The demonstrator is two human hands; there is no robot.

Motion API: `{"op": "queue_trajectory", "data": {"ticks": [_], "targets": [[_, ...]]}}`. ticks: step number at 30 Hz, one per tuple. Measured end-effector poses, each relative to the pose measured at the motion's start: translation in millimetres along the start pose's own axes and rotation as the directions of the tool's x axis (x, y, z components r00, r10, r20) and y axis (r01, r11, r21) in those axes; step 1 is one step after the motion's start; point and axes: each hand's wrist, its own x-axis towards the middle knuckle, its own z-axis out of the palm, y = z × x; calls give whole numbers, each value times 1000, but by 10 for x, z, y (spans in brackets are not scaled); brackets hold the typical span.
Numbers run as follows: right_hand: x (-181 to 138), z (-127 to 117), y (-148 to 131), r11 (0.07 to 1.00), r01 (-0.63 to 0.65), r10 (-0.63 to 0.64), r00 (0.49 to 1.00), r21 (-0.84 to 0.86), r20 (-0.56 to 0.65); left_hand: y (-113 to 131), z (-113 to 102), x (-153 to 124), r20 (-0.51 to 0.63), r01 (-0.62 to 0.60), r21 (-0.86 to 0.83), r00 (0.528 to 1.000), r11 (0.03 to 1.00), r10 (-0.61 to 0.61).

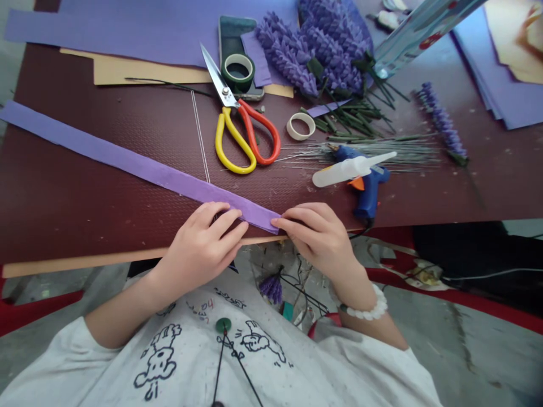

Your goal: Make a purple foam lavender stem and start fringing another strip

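Note:
A long strip of purple paper [139, 164] runs diagonally across the dark red table [85, 209] and ends near its front edge. My left hand [203, 243] rests its fingers over the strip close to that end. My right hand [316, 237] grips the strip's end between its fingertips, and the thumbs are hidden behind the fingers or paper. Just above the strip lie yellow-and-red handled scissors [244, 135] and a thin bare wire [199, 133].
Behind the hands are a blue hot glue gun [365, 181], loose wire stems [360, 155], tape rolls [237, 72], a phone [235, 56], purple paper lavender sprigs [314, 51], and purple sheets [127, 28]. The table's front edge lies just below my hands, above my lap.

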Motion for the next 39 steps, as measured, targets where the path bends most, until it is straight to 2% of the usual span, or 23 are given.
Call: {"op": "queue_trajectory", "data": {"ticks": [10,18,23,33,39], "targets": [[-9,1,-54,995,83,-86,995,-54,-53,8,2,26,24,6,-16,1000,1000,-5],[-75,39,-97,990,109,-112,993,-86,-35,56,-3,22,79,-1,-18,997,1000,2],[-101,38,-99,987,130,-133,991,-99,-30,66,19,-3,75,6,-19,997,1000,-5],[-215,81,-155,989,94,-97,995,-113,-24,78,51,22,76,-32,-80,996,996,38],[-247,113,-193,995,47,-50,998,-86,-33,0,-29,57,22,52,-212,999,976,-49]]}}
